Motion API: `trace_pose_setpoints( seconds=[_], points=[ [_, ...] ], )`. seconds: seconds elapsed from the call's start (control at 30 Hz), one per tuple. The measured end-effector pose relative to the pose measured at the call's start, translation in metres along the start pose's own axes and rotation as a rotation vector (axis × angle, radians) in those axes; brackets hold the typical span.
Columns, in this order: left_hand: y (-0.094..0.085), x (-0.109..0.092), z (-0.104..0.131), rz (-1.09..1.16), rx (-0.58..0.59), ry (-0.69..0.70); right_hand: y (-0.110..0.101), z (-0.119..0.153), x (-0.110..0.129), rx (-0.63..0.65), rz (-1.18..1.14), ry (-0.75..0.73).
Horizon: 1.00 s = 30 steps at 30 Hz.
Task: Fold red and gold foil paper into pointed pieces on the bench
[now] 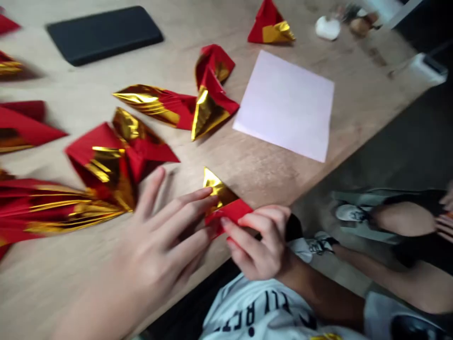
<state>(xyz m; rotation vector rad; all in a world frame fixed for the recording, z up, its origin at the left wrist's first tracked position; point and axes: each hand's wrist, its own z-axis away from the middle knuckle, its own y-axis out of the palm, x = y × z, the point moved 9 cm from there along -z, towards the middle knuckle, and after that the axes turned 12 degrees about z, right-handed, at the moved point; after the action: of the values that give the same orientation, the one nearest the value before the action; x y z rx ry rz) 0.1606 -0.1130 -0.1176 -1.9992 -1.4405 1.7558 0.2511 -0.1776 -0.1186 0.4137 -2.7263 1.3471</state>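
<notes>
Head view: one red-gold folded paper (232, 209) in right grip's (262, 242) pinch, left grip (159, 248) spread

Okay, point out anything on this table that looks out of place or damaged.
The small brownish clutter beside the white lump, near the far right, looks out of place among the neatly folded red-and-gold papers; it's too blurred to identify. No obvious tear or spill shows.
</notes>
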Motion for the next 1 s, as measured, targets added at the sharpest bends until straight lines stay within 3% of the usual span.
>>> trace_pose_setpoints(
  seconds=[0.07, 0.13, 0.27, 0.43, 0.57, 0.63, 0.77, 0.87, 0.93, 1.0],
  points=[
    [-0.029, -0.003, 0.007, -0.100, 0.032, 0.004, -0.004, -0.004, -0.006, 0.046, -0.041, 0.011],
    [-0.036, -0.008, 0.009, -0.126, 0.095, 0.016, -0.005, -0.007, -0.006, 0.100, -0.069, -0.001],
    [-0.024, -0.018, 0.008, -0.150, 0.155, 0.074, -0.010, -0.004, 0.002, 0.154, -0.089, -0.152],
    [-0.010, -0.027, 0.011, -0.114, 0.223, 0.121, -0.019, 0.016, -0.005, 0.085, -0.030, -0.315],
    [-0.012, -0.025, 0.012, -0.052, 0.198, 0.136, -0.026, 0.022, -0.006, -0.018, -0.064, -0.450],
    [-0.019, -0.022, 0.011, -0.001, 0.148, 0.143, -0.028, 0.018, -0.006, -0.013, -0.107, -0.451],
    [-0.041, -0.020, 0.010, 0.103, 0.026, 0.148, -0.038, -0.005, -0.022, 0.001, -0.264, -0.152],
    [-0.058, -0.019, 0.011, 0.140, -0.063, 0.091, -0.045, -0.020, -0.037, -0.075, -0.425, 0.123],
    [-0.064, -0.013, 0.014, 0.143, -0.160, 0.010, -0.037, -0.027, -0.039, -0.108, -0.533, 0.301],
    [-0.054, -0.007, 0.015, 0.090, -0.233, -0.046, -0.016, -0.031, -0.031, -0.112, -0.642, 0.467]
  ],
)
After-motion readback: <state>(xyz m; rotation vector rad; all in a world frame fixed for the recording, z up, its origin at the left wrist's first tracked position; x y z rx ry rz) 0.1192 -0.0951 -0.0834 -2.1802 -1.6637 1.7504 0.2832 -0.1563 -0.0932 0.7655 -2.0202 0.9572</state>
